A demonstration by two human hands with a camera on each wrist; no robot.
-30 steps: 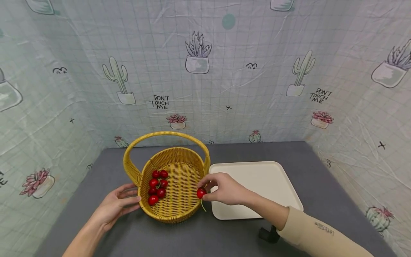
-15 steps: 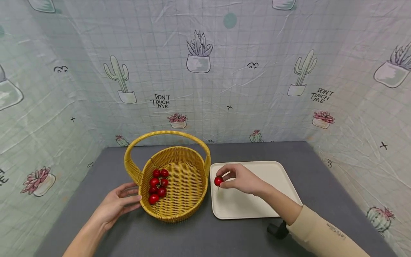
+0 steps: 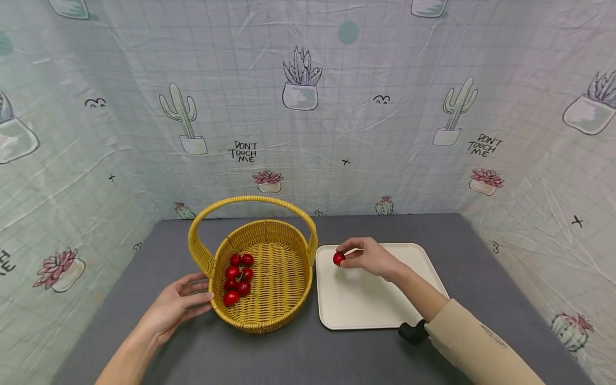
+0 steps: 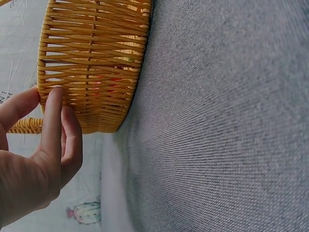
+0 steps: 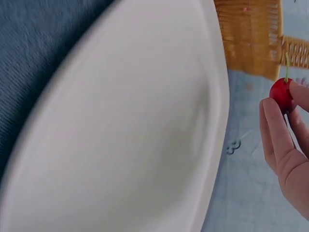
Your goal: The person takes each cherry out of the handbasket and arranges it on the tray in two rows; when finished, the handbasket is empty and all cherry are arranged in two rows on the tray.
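A red cherry (image 3: 339, 259) is pinched between the thumb and fingertips of my right hand (image 3: 377, 261), over the back left part of the white tray (image 3: 358, 310). In the right wrist view, the green stem of this cherry (image 5: 281, 95) points away from the fingers. My left hand (image 3: 179, 303) pinches the left rim of the yellow wicker basket (image 3: 276, 280). The left wrist view shows the thumb at the rim and the other fingers against the outer wall of the basket (image 4: 91, 58). Several cherries (image 3: 232, 272) lie inside along its left side.
The basket's tall handle (image 3: 250, 199) arches over it. Basket and tray stand side by side on a grey cloth-covered table (image 3: 269, 358). Behind and at both sides hangs a cactus-print cloth (image 3: 308, 139). A black object (image 3: 413, 332) sits at the right wrist.
My right hand has carried the cherry from the basket's right rim rightwards and back, over the tray. The left hand stays at the basket's left rim.
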